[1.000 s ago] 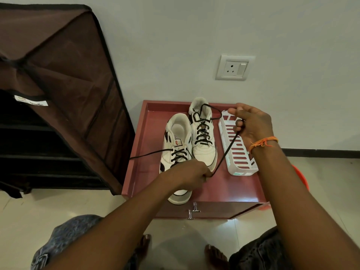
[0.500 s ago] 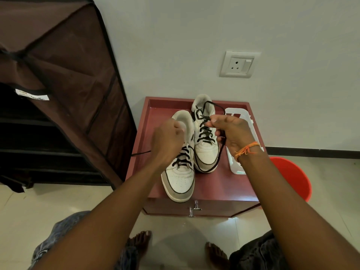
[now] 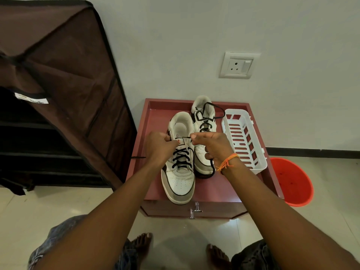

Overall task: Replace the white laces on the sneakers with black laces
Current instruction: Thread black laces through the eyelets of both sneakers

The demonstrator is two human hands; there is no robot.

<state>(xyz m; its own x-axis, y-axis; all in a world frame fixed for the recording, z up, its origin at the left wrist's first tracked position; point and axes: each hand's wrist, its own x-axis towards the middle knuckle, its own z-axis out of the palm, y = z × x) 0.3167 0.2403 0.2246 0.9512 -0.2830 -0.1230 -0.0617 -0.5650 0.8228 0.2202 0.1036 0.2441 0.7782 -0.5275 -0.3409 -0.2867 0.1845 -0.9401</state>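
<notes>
Where floor tiles (image 3: 58, 203) meet wall (image 3: 175, 45), a red cabinet (image 3: 148, 133) stands.

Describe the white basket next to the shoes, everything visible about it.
The white basket is a long, shallow rectangular tray of what looks like moulded plastic, with low walls, small tabs along its rim and rows of slots in its floor showing red beneath. It looks empty and lies flat on the red cabinet top, along its right edge, just right of the far sneaker. Neither hand touches it.
</notes>
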